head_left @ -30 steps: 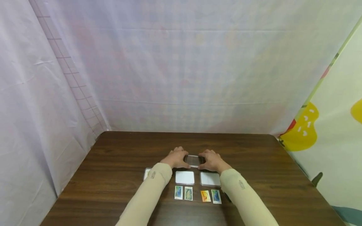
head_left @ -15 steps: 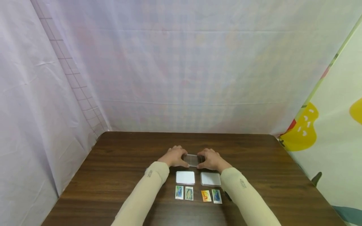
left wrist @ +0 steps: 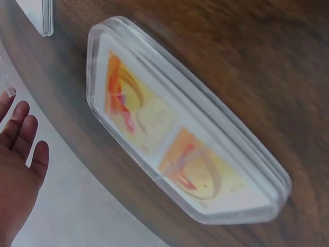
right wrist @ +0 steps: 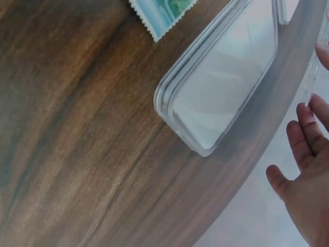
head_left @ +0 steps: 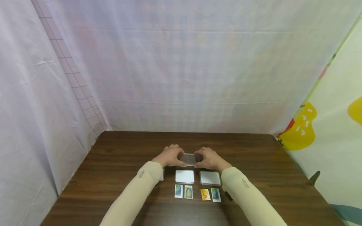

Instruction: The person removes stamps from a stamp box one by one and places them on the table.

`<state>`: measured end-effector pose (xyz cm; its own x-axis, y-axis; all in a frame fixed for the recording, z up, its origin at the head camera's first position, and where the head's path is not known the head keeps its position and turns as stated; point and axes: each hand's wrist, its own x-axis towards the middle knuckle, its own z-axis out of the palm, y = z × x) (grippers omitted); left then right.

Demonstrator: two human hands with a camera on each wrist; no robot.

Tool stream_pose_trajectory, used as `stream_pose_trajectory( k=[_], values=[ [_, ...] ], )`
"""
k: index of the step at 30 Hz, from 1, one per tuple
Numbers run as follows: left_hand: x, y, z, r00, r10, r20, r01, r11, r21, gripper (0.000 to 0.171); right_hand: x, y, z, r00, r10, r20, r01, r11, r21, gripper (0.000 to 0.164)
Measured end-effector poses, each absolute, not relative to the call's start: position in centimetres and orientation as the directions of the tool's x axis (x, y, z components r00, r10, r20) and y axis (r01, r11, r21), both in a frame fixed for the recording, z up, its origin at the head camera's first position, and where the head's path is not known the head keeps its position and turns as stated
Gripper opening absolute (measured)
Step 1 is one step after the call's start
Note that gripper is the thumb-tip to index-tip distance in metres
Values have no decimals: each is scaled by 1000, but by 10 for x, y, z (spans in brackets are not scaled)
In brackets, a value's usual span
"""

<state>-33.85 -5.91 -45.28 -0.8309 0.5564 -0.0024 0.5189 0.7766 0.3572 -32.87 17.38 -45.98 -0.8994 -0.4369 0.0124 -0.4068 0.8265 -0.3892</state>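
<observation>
A clear plastic cover (head_left: 188,159) is held level between both hands, beyond the row of cases. My left hand (head_left: 170,156) grips its left end by the edge, and my right hand (head_left: 210,158) pinches the right end. Nearer lie two clear cases with white inserts, a middle case (head_left: 184,176) and a right case (head_left: 210,178). Mostly hidden under the left sleeve is another clear case (head_left: 162,175); the left wrist view shows two orange-yellow stamps inside this stamp case (left wrist: 169,128). In the right wrist view, fingertips touch the cover's thin edge.
In front of the middle case lie a blue-green stamp (head_left: 178,191) and a green stamp (head_left: 188,192). An orange stamp (head_left: 205,194) and a blue stamp (head_left: 216,195) lie before the right case. The brown wooden table (head_left: 127,144) meets a pale curtain (head_left: 183,78) behind.
Both hands have shifted slightly left with the clear cover, the left hand more. The left sleeve has slid left, uncovering the right edge of the left case. Cases and stamps stay put.
</observation>
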Motion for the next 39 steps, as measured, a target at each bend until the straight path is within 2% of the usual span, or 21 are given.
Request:
stream_pose_trajectory(
  k=[10,28,39],
  values=[
    [-327,-74,-451,-815,579,29,554,763,333,58,-320,168,-456,-856,-511,75,-498,778,-384,60],
    [-306,-85,-450,-776,625,82,619,730,291,58,-303,165,-455,-790,-607,83,-592,721,-360,55],
    [-298,-87,-456,-765,641,65,627,717,305,55,-295,165,-460,-805,-592,46,-561,734,-383,56]
  ],
)
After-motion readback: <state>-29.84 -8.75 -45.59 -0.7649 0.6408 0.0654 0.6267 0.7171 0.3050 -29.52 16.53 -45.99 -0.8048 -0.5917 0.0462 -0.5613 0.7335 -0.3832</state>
